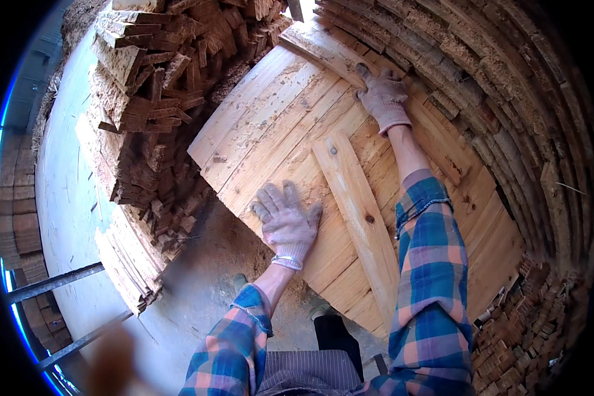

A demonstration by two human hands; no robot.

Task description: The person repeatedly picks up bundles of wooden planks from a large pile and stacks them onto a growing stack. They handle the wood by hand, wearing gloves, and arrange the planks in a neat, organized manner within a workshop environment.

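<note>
A broad panel of pale boards (277, 105) lies tilted across the view, strewn with sawdust. On its near left part, my left hand (288, 223), in a dusty knitted glove, lies flat with fingers spread. My right hand (384, 100), gloved alike, reaches to the far side. Its fingers and thumb bend over a loose-looking wooden plank (323, 49) along the panel's far edge; the fingertips are partly hidden. Between the hands, a narrow knotty batten (353, 204) lies across the boards. My right forearm passes over the panel beside the batten.
Rough stacked wood pieces (158, 86) rise at the left, beside a pale surface (63, 171). A tall curved stack of slats (495, 86) borders the right. More short offcuts (528, 330) pile up at lower right. Metal bars (59, 284) cross the lower left.
</note>
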